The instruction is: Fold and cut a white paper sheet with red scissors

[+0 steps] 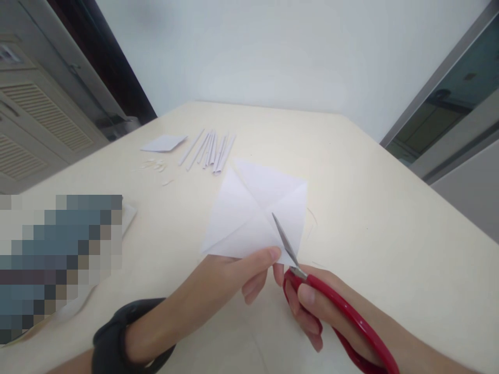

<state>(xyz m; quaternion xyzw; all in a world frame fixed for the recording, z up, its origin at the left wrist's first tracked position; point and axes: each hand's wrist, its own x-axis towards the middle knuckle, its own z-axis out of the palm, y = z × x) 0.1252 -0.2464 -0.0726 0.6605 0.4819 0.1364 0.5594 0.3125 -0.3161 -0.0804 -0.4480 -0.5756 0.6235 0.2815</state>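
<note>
Cream tabletop (370,208) fills my view, running back to a pale wall, with louvred cabinet doors (35,119) off to the left and a grey-framed glass panel (444,109) to the right; a pixelated block covers the near left edge of the table. At the centre lies a white paper square (249,208), creased along both diagonals, one corner lifted toward me; my left hand (237,272) pinches its near edge, thumb on top and fingers curled underneath, so that hand is clenched on the sheet; a black wristband (117,337) sits on that wrist. My right hand (323,311) is closed through the red handles of the scissors (312,280); the blades point up and away, lying over the paper's near right corner, and they look nearly together, though I cannot tell whether the paper sits between them. Farther back, well apart from the sheet, I see a fan of rolled paper sticks (210,150), a small white paper piece (163,143) beside them, and tiny paper scraps (156,167) just in front.
</note>
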